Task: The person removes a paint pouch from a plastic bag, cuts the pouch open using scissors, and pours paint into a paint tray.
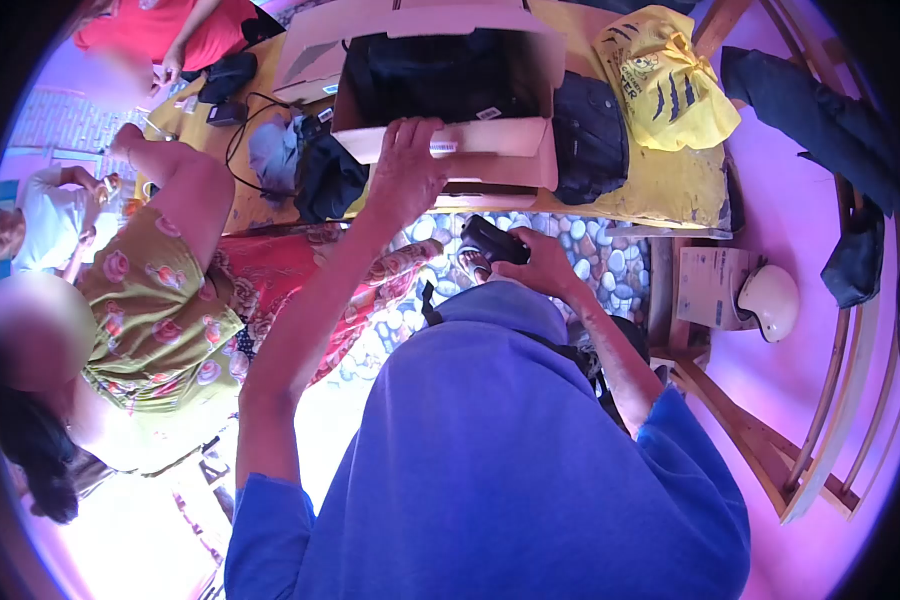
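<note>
An open cardboard box [517, 138] stands on the table, with black stuff [440, 75] inside it. My left hand [405, 172] grips the box's front edge, fingers over the rim beside a small barcode label. Lower and to the right, close to my body, my right hand [544, 264] is closed around a dark, rounded handheld object [492, 240]; its exact kind is hard to make out. Another box edge shows beneath the open box. A black bag [590, 135] lies right of the box, and dark cloth [330, 178] lies left of it.
The yellow table [665, 190] also bears a yellow plastic bag [670, 85] and a black cable. At left sits a person in a green flowered garment [160, 300]; others are beyond. A carton [712, 285], a white helmet [773, 302] and a wooden rack are at right.
</note>
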